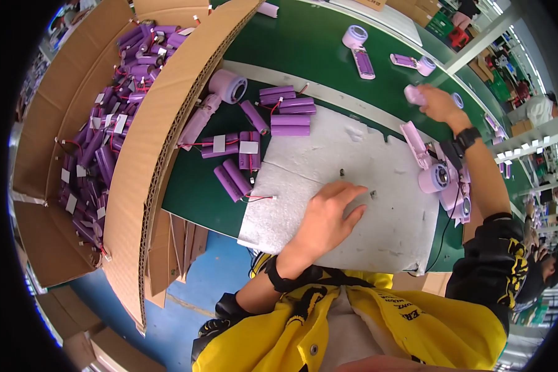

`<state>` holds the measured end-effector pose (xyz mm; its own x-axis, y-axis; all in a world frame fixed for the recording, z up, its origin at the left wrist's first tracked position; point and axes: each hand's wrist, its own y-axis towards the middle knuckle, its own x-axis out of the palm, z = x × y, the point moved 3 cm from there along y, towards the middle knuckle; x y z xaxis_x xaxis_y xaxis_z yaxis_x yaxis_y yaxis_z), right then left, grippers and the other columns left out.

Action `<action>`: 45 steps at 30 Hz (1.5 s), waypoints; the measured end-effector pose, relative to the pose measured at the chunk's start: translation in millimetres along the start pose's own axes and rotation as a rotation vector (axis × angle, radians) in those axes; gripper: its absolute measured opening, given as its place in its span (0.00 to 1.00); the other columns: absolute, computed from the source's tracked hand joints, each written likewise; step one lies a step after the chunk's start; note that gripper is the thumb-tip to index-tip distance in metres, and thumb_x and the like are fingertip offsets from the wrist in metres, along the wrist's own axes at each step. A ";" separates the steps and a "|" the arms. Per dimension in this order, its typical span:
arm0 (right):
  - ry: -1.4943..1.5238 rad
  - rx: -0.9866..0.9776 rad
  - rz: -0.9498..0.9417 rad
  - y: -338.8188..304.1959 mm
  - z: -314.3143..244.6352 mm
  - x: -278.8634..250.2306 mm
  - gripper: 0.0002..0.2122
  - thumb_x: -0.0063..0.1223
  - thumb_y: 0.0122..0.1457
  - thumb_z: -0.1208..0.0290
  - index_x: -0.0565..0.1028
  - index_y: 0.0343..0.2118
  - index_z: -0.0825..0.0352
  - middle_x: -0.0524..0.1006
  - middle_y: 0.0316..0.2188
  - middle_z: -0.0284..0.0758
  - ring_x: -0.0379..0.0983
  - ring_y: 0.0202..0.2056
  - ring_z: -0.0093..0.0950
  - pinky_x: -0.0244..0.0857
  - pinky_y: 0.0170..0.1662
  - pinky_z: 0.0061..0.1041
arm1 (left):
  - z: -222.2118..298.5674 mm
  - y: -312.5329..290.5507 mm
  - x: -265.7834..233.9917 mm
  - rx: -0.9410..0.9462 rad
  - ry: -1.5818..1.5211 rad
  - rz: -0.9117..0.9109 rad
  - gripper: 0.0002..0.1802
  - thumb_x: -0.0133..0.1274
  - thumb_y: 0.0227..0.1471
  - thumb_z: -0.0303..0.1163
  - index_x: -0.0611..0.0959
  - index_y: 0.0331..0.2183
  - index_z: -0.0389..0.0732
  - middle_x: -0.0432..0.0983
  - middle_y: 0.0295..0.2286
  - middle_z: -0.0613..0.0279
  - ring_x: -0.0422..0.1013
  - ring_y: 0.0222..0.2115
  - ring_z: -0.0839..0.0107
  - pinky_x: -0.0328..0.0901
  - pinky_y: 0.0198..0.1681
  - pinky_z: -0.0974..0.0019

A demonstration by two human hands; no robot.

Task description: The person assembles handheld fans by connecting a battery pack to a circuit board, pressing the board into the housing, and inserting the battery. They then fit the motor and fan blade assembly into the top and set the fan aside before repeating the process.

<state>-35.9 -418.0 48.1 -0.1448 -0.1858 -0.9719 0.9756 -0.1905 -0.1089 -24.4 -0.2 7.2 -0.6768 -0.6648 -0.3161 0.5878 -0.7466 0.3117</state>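
My left hand (333,216) hovers over a white foam sheet (347,149), fingers apart and nothing in them. Out at the far right, my right hand (441,105) is closed around a lilac handheld fan (414,95); one end sticks out left of the fingers, and a round part shows beyond them. Left of the foam sheet lie several purple battery packs (290,125) with red and black leads. A lilac fan with an opened handle (228,87) rests against the cardboard box. At the sheet's right edge sit more lilac fans (434,178) and an open handle shell (415,144).
A large cardboard box (167,124) full of purple battery packs (115,118) stands at the left. Across the green bench (291,49), two fans (362,59) (415,63) lie with batteries in their handles. A black cable (449,229) hangs at the right. Other people sit farther right.
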 end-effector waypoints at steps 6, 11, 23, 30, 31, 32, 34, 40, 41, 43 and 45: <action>0.382 -0.146 0.249 -42.9 -131.9 -102.0 0.21 0.53 0.53 0.77 0.70 0.52 0.61 0.73 0.49 0.43 0.74 0.44 0.44 0.68 0.47 0.37 | 5.0 -0.7 -4.1 -0.044 0.001 0.034 0.21 0.63 0.48 0.27 0.78 0.46 0.39 0.77 0.39 0.53 0.76 0.32 0.57 0.72 0.34 0.64; 0.086 -0.493 0.249 -107.4 -227.7 -81.6 0.17 0.53 0.50 0.79 0.75 0.46 0.63 0.73 0.49 0.42 0.74 0.41 0.44 0.70 0.44 0.37 | 8.6 6.7 -4.2 -0.159 -0.131 0.069 0.28 0.63 0.51 0.31 0.72 0.52 0.38 0.76 0.40 0.49 0.76 0.32 0.56 0.72 0.36 0.61; 0.755 -0.407 -0.217 -65.9 -235.0 -129.2 0.11 0.54 0.56 0.75 0.76 0.43 0.69 0.75 0.44 0.42 0.73 0.44 0.40 0.69 0.47 0.35 | 5.5 3.5 0.1 -0.027 -0.052 0.057 0.24 0.62 0.45 0.25 0.75 0.46 0.38 0.74 0.38 0.48 0.73 0.35 0.47 0.70 0.39 0.54; 0.491 -0.526 0.168 24.9 -284.5 -85.2 0.19 0.57 0.52 0.74 0.71 0.48 0.72 0.73 0.44 0.43 0.72 0.43 0.45 0.67 0.47 0.40 | 1.6 5.6 1.0 -0.077 -0.058 -0.026 0.13 0.62 0.44 0.22 0.81 0.36 0.38 0.75 0.31 0.54 0.74 0.32 0.53 0.71 0.36 0.58; 0.490 -0.531 0.168 31.0 -292.2 -84.8 0.19 0.57 0.52 0.74 0.71 0.48 0.72 0.73 0.44 0.43 0.72 0.43 0.45 0.67 0.47 0.40 | 1.1 5.0 1.0 -0.043 -0.047 -0.022 0.13 0.61 0.44 0.22 0.81 0.36 0.38 0.74 0.31 0.54 0.74 0.32 0.53 0.70 0.36 0.57; 0.449 -0.474 0.141 36.0 -297.5 -83.2 0.19 0.57 0.51 0.74 0.71 0.47 0.72 0.73 0.42 0.44 0.72 0.43 0.45 0.67 0.47 0.41 | 1.1 4.4 2.4 -0.009 -0.035 -0.020 0.13 0.61 0.43 0.22 0.81 0.36 0.37 0.74 0.31 0.54 0.73 0.32 0.53 0.70 0.36 0.57; 0.364 -0.358 0.087 42.8 -302.8 -79.6 0.19 0.59 0.49 0.73 0.72 0.45 0.74 0.73 0.40 0.45 0.72 0.42 0.47 0.67 0.48 0.42 | 2.1 3.6 2.8 0.025 -0.024 -0.014 0.14 0.61 0.42 0.22 0.81 0.36 0.37 0.74 0.31 0.54 0.73 0.32 0.53 0.70 0.36 0.56; 0.412 -0.424 0.151 41.8 -300.1 -76.6 0.18 0.60 0.47 0.73 0.73 0.41 0.75 0.73 0.38 0.46 0.73 0.39 0.45 0.69 0.44 0.38 | 4.8 3.3 1.0 0.088 0.041 -0.029 0.14 0.58 0.39 0.22 0.80 0.34 0.37 0.74 0.30 0.55 0.70 0.32 0.53 0.68 0.37 0.56; 0.455 -0.464 0.213 36.3 -292.4 -81.7 0.17 0.60 0.47 0.73 0.73 0.40 0.76 0.74 0.37 0.45 0.74 0.37 0.43 0.70 0.43 0.36 | 4.9 3.5 1.4 0.089 0.034 -0.042 0.14 0.58 0.38 0.23 0.80 0.33 0.37 0.74 0.30 0.56 0.70 0.32 0.54 0.68 0.37 0.56; 0.502 -0.503 0.263 22.3 -278.3 -98.3 0.17 0.60 0.48 0.73 0.73 0.40 0.76 0.74 0.37 0.44 0.75 0.36 0.41 0.70 0.42 0.34 | 4.7 4.7 0.2 0.091 0.035 -0.061 0.13 0.58 0.39 0.23 0.79 0.33 0.37 0.75 0.30 0.56 0.70 0.32 0.54 0.68 0.37 0.57; 0.942 -0.268 -0.059 2.8 -259.4 -116.0 0.17 0.61 0.50 0.73 0.73 0.42 0.73 0.74 0.35 0.38 0.75 0.35 0.32 0.70 0.39 0.28 | 5.2 3.6 -0.8 0.094 0.039 -0.092 0.13 0.58 0.39 0.23 0.79 0.33 0.38 0.75 0.30 0.57 0.70 0.32 0.54 0.68 0.37 0.57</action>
<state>26.4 -147.0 106.4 -0.1174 0.6842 -0.7198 0.9930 0.0724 -0.0932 -24.0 -2.2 13.3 -0.7071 -0.5956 -0.3812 0.4788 -0.7999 0.3618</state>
